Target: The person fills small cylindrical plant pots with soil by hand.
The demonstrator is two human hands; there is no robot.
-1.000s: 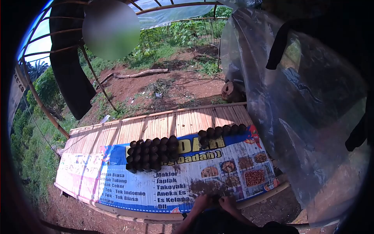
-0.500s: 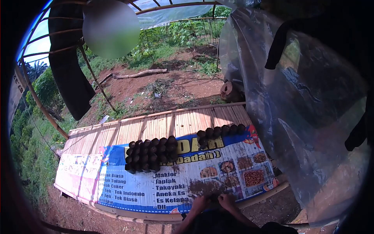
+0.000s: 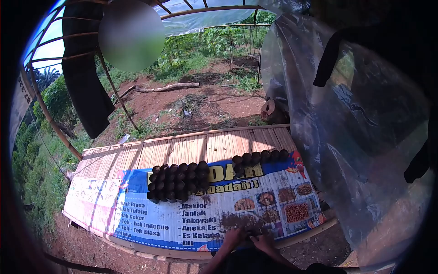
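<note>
My left hand (image 3: pixel 234 238) and my right hand (image 3: pixel 261 242) are close together at the near edge of the banner (image 3: pixel 150 217). Fingers on both are curled in around a small dark object (image 3: pixel 248 234), too shadowed to name for sure. Just beyond them a patch of loose dark soil (image 3: pixel 239 220) is spread over the printed banner. Farther back stands a block of small black soil-filled seedling bags (image 3: pixel 177 181), packed in rows. A shorter row of the same bags (image 3: pixel 262 157) stands to its right.
The banner covers part of a slatted bamboo table (image 3: pixel 182 153). Clear plastic sheeting (image 3: pixel 319 118) hangs at the right. A cut log (image 3: pixel 270 109) lies behind the table, and a bamboo pole (image 3: pixel 116 91) leans at the left.
My right hand has shifted slightly down and inward, closer to my left. The whole view has tilted a little; the rows of bags look the same.
</note>
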